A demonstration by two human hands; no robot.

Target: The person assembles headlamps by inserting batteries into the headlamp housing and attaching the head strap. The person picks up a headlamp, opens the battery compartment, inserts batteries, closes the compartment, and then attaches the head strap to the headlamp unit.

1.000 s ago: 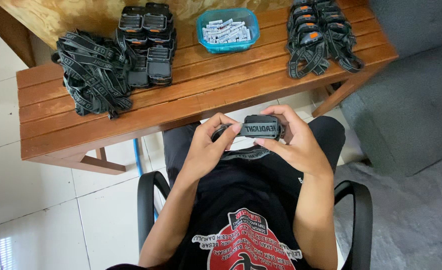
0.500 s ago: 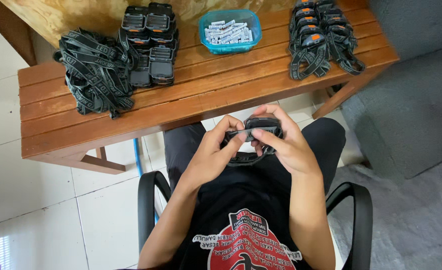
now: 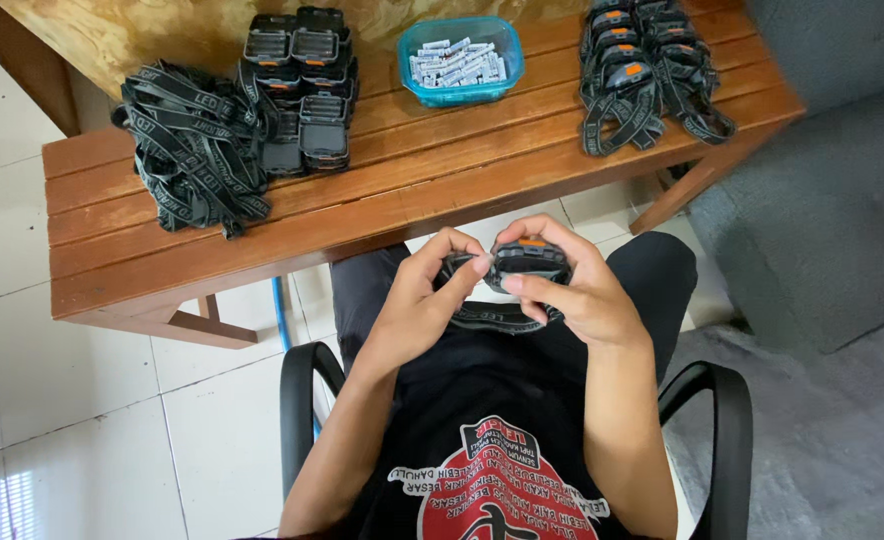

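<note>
A: What are the hands doing over the lap?

B: Both are closed on one black headlamp [image 3: 528, 264]. The right hand [image 3: 572, 290] wraps its body from the right, fingers curled over the top, where an orange button shows. The left hand [image 3: 424, 295] pinches its left end with thumb and fingertips. Its grey strap [image 3: 497, 318] loops down just below both hands, against the black shirt.

A: And beyond the hands?

B: A slatted wooden bench [image 3: 362, 215] stands just ahead of them. Straight ahead of the hands, at the far edge, sits a blue tub [image 3: 459, 90], open-topped and filled with a loose heap of small white batteries [image 3: 459, 65].

A: Any other stock on the bench?

B: Ahead and to the left of the left hand lies a tangled pile of straps [image 3: 194, 150], touching a stack of bare lamp bodies [image 3: 300, 85] on its right. Ahead and to the right of the right hand, well apart from the tub, is a heap of lamps with straps [image 3: 642, 75], several showing orange buttons.

A: Where is the person seated?

B: In a black armchair [image 3: 722, 440] on white floor tiles; a grey rug [image 3: 832, 420] lies to the right of the right hand.
</note>
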